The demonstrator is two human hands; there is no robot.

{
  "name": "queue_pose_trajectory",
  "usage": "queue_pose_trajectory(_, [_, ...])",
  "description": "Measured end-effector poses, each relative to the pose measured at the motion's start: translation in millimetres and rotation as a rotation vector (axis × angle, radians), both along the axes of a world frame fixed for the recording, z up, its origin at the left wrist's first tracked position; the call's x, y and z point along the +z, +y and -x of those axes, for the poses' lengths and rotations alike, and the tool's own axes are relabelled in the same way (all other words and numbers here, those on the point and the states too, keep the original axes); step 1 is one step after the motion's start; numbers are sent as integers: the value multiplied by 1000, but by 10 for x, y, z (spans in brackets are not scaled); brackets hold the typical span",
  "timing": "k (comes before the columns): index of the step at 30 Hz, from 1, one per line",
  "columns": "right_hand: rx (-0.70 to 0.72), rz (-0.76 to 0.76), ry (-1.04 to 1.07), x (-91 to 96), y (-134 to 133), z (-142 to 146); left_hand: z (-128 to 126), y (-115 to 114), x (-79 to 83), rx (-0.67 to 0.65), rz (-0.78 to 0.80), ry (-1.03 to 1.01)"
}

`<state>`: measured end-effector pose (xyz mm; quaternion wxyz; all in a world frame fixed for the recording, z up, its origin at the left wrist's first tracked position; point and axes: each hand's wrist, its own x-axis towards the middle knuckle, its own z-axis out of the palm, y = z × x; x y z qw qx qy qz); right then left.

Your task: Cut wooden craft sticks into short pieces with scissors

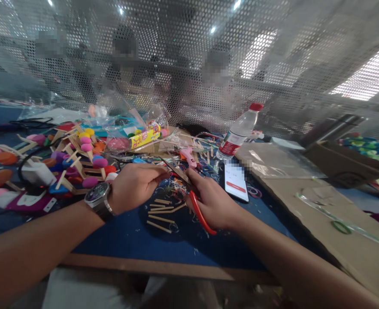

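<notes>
My right hand (210, 199) is closed on scissors with red-orange handles (200, 214), whose blades point up and left. Just left of the blades, my left hand (140, 184), with a watch (98, 196) on its wrist, has its fingers pinched together. What it pinches, if anything, is too small to make out. Below the hands, several short wooden sticks (161, 210) lie on the blue tabletop (125, 240), among small scraps. A pink glue gun (188, 157) lies just beyond the scissors.
At left is a pile of wooden sticks with colourful round pieces (86, 146), beside a white plug adapter (38, 174). A red-capped bottle (239, 133) stands behind a lit phone (236, 182). Cardboard (292, 206) covers the right side. A perforated screen (176, 51) rises behind.
</notes>
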<state>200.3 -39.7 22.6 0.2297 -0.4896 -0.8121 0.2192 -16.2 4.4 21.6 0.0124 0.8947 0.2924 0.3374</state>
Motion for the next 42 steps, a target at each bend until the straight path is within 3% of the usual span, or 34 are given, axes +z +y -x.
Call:
queue_pose_trajectory(10, [-38,19,-85,26,-6,7,2,25,-56,-35,-93,-30])
queue_pose_trajectory(19, [-32,60,-13,6,-11,-3,0,-2,-51,39,-106,40])
queue_pose_trajectory(29, [-21,-13,-16,-7,8,18,7,21,-48,-32,-22,17])
queue_pose_trajectory(42, [-39,34,-75,11,-7,13,5,26,-67,-62,-2,5])
